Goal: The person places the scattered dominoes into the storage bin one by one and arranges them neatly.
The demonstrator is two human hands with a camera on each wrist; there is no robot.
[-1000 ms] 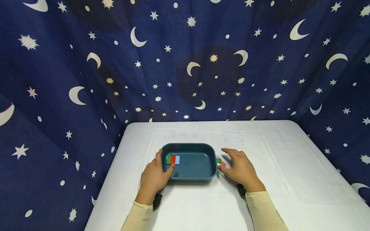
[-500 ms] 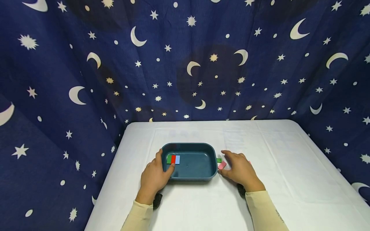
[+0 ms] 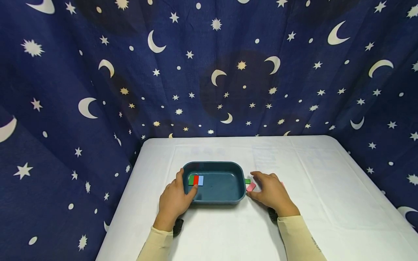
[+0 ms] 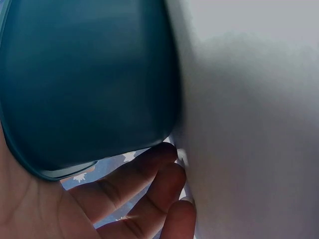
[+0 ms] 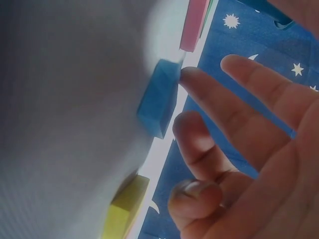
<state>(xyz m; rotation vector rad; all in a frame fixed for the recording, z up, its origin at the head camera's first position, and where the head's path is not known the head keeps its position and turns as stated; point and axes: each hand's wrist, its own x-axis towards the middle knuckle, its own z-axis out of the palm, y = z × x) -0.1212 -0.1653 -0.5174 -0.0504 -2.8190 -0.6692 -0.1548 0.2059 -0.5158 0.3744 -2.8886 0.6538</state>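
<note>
A teal plastic tub (image 3: 222, 190) sits on the table. My left hand (image 3: 174, 199) grips its left end, thumb over the front rim and fingers along the outer wall, as the left wrist view also shows. Inside lie a green block (image 3: 191, 180), a red block (image 3: 196, 180) and a light blue block (image 3: 200, 181) side by side. My right hand (image 3: 271, 190) spreads low right of the tub, fingers loosely bent, thumb tip by a pink block (image 3: 251, 187). In the right wrist view, a fingertip reaches the end of a blue block (image 5: 162, 99), which the hand hides from the head view.
Another green block (image 3: 248, 181) lies against the tub's right end. A yellow block (image 5: 124, 211) stands below the blue one in the right wrist view. A pink edge (image 3: 282, 184) shows behind my right hand. A dark blue curtain (image 3: 196, 83) hangs behind the white table (image 3: 326, 174).
My right hand has shifted slightly toward me, uncovering more of the pink block by the tub and a pink edge behind the hand. My left hand and the tub are still.
</note>
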